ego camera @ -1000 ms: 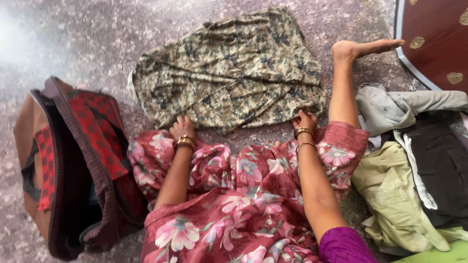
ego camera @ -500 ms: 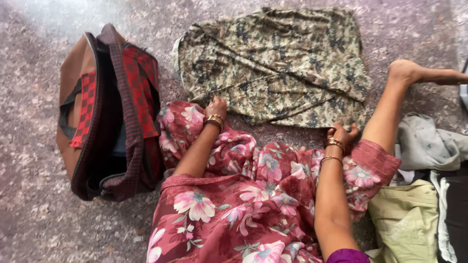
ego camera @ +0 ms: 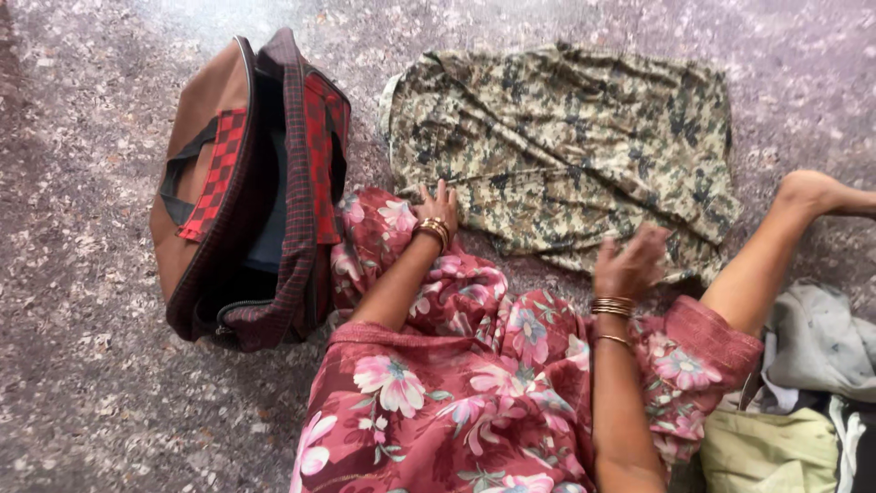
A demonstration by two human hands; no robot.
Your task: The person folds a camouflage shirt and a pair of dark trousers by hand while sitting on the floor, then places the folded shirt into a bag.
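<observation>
- on the speckled stone floor (ego camera: 91, 393) in front of me, 1 camouflage-print garment (ego camera: 566, 137) lies spread flat, just beyond the knees.
- the left hand (ego camera: 436, 205) rests on its near left corner, fingers splayed and flat on the cloth, gripping nothing.
- the right hand (ego camera: 628, 263) is at the near right edge; it is blurred, so i cannot tell whether the fingers pinch the cloth or only touch it.
- step in hand, as i judge it: squaring up the near edge of the spread garment.
- a further move on it would call for a firm pinch at both near corners, with both ends taken evenly so the cloth does not bunch.
- count: 2 hands, 1 open brown duffel bag with red check panels (ego camera: 246, 192) just left of the garment, 1 heap of clothes (ego camera: 803, 393) at the right with at least 3 pieces showing.
</observation>
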